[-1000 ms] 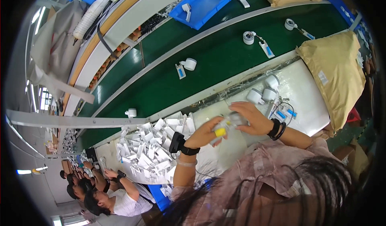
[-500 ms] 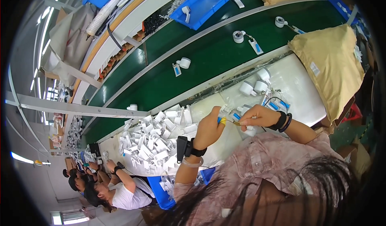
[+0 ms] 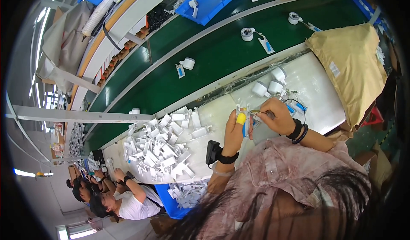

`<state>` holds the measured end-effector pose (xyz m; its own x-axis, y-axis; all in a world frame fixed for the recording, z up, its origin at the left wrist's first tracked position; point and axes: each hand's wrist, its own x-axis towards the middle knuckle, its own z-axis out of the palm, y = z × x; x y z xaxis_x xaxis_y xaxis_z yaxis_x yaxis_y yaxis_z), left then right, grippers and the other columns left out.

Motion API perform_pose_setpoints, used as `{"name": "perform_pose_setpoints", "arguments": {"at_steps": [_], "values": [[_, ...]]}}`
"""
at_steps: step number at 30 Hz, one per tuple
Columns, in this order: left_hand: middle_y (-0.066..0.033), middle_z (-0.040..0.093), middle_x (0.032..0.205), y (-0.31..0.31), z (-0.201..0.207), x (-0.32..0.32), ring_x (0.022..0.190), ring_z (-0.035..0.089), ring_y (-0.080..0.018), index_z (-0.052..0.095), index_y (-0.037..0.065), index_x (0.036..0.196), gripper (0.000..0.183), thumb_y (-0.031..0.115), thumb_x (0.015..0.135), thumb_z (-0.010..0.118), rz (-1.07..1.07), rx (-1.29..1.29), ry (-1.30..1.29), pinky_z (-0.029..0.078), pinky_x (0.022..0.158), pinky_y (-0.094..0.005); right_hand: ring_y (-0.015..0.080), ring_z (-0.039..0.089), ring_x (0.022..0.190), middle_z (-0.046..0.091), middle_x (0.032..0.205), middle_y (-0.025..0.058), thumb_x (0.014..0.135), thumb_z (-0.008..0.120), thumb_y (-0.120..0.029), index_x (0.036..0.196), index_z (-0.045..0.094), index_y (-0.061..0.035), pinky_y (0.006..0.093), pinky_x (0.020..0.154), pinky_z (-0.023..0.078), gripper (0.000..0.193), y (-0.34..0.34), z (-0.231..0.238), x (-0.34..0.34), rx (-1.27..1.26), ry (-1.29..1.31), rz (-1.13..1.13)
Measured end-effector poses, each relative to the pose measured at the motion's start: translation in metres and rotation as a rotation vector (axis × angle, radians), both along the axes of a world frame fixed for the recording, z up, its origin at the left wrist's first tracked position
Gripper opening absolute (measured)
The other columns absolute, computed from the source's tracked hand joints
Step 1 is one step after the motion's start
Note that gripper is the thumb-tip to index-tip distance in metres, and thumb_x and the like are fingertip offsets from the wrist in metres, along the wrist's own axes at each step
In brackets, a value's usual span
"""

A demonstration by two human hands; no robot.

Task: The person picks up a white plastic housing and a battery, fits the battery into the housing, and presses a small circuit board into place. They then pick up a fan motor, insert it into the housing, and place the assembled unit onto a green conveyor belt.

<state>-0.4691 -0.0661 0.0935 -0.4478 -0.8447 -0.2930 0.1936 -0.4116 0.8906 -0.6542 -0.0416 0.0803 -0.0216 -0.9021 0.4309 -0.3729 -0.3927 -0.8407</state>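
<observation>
My left hand (image 3: pixel 233 135), with a yellow cover on its thumb, is closed around a white plastic housing (image 3: pixel 238 107) held upright, with a blue piece (image 3: pixel 244 131) showing along it. My right hand (image 3: pixel 276 115) pinches a thin brownish tool or strip (image 3: pixel 255 111) whose end meets the housing's top; its exact kind is too small to make out. Just beyond my right hand stand several white round heads (image 3: pixel 260 89) on the bench. Beside that hand lie blue pieces (image 3: pixel 300 107) with dark wires, partly hidden by it.
A heap of white plastic housings (image 3: pixel 160 144) covers the bench left of my hands. Below it sits a blue bin (image 3: pixel 171 201) of similar parts. Assemblies (image 3: pixel 247 34) lie on the green conveyor (image 3: pixel 218 54); a blue tray (image 3: pixel 207 3) is beyond. A brown paper sack (image 3: pixel 348 65) stands right; co-workers (image 3: pixel 128 201) sit left.
My left hand has moved right and turned upright, so the white housing now shows above its fingers. My right hand has shifted slightly up, its pinched piece now at the housing's top.
</observation>
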Motion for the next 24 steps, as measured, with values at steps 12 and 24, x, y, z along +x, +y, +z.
{"name": "perform_pose_setpoints", "arguments": {"at_steps": [12,24], "values": [[-0.0106,0.057,0.096,-0.004,-0.006,-0.011,0.068,0.056,-0.0159,0.040,0.001,0.126,0.036,0.004,0.091,0.040,-0.040,-0.101,0.029,0.051,0.053,-0.0281,0.0257,0.056,0.084,0.061,0.094,0.0072,0.079,0.068,-0.003,0.094,0.063,-0.0085,0.0352,0.075,0.043,0.017,-0.009,-0.006,-0.003,-0.142,0.047,0.062],[-0.0076,0.054,0.093,-0.003,-0.004,-0.008,0.071,0.055,-0.0142,0.040,0.001,0.127,0.035,0.004,0.092,0.041,-0.114,-0.109,-0.027,0.048,0.058,-0.0254,0.0249,0.053,0.084,0.060,0.093,0.0040,0.071,0.075,-0.002,0.091,0.067,-0.0107,0.0346,0.075,0.042,0.023,-0.015,-0.013,-0.001,-0.218,0.084,0.012]]}}
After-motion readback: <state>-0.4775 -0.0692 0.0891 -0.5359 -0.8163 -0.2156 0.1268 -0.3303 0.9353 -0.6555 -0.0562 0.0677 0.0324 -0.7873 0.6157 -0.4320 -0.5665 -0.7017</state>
